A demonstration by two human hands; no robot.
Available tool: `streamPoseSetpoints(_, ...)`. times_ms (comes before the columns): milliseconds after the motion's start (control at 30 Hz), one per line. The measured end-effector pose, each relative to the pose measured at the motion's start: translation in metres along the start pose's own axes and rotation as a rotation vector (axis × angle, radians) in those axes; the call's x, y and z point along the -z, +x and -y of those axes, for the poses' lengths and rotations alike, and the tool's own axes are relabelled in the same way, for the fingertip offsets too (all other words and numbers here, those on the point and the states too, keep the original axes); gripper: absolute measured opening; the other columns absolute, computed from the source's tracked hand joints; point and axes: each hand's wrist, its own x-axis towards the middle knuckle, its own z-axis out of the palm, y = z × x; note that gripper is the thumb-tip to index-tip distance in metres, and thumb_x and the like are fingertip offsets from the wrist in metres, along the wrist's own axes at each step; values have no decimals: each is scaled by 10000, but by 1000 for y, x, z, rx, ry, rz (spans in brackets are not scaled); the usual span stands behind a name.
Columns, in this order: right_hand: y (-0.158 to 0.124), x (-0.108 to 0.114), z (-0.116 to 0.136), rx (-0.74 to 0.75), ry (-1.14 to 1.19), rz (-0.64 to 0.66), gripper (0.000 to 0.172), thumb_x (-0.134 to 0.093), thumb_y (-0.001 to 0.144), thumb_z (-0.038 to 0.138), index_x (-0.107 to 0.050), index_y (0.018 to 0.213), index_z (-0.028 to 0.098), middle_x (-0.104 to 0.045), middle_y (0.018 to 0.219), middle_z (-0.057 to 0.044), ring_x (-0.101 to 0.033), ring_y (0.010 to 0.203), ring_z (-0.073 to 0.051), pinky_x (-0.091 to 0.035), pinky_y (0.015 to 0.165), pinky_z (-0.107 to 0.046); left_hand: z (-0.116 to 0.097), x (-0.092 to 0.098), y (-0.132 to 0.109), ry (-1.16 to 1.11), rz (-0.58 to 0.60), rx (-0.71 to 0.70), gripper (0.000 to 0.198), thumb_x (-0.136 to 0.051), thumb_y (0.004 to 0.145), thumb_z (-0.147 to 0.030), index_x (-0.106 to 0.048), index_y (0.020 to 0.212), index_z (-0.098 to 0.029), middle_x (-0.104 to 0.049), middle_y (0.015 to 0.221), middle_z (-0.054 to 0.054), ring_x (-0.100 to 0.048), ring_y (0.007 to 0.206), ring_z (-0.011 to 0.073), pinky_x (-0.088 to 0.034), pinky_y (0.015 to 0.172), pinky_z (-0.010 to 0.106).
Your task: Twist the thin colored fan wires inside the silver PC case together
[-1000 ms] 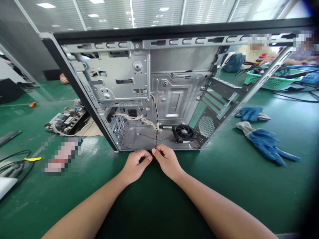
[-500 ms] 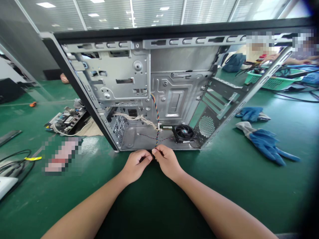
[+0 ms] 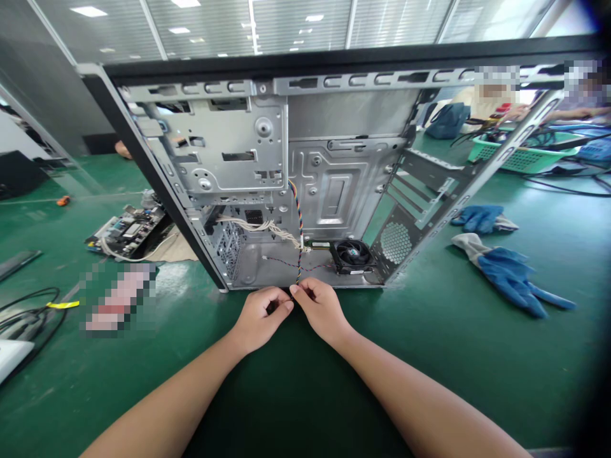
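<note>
Pinching a twisted multicoloured cable [image 3: 300, 219], left grip [image 3: 260, 318] and right grip [image 3: 321, 310] sit beside a stamped-metal case [image 3: 315, 143]

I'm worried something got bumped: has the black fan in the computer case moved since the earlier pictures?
No. Judged against the honeycomb vent beside it, the black fan sits in the same spot, with no visible shift.

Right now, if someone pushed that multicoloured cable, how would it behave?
The multicoloured cable would probably bend rather than stay straight, since it's thin and curves below the metal cage. It looks twisted along its length, so it may feel slightly springy. It's likely light, being so slender.
</note>
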Motion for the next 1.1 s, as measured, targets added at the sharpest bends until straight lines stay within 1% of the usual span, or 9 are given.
streamPoseSetpoints(200, 0, 0, 1, 21, -24, 8, 321, -495, 865, 350, -417, 588, 207, -390, 541, 45, -361, 530, -113, -283, 504, -253, -1, 1, 1, -9, 15, 10, 228, -505, 886, -279, -584, 706, -164, -580, 664, -12, -524, 646, 128, -392, 645, 243)
streamPoseSetpoints(433, 0, 2, 0, 37, -46, 32, 305, -475, 878, 334, -419, 606, 207, -420, 562, 37, -391, 551, -118, -302, 533, -255, -2, 2, 1, -19, 26, 18, 252, -500, 891, -294, -579, 693, -161, -571, 647, -13, -518, 637, 127, -388, 638, 238)
streamPoseSetpoints(700, 1, 1, 1, 31, -25, 38, 309, -481, 877, 336, -422, 604, 205, -416, 559, 40, -382, 543, -113, -303, 527, -250, -1, 1, 1, -22, 21, 14, 243, -502, 888, -286, -583, 698, -158, -572, 662, -9, -516, 645, 125, -388, 639, 241)
streamPoseSetpoints(933, 1, 1, 0, 29, -18, 19, 316, -519, 859, 358, -440, 595, 202, -394, 547, 48, -359, 528, -108, -287, 501, -250, -1, 1, 0, -33, 11, 37, 176, -558, 845, -286, -611, 734, -159, -615, 693, 0, -527, 626, 121, -387, 595, 231)
streamPoseSetpoints(1100, 0, 2, 1, 6, -14, 22, 334, -518, 858, 375, -434, 583, 205, -396, 530, 49, -361, 516, -109, -294, 497, -252, -2, 1, 0, -35, 5, 21, 208, -542, 857, -294, -604, 711, -160, -601, 669, -5, -522, 626, 122, -388, 608, 232)
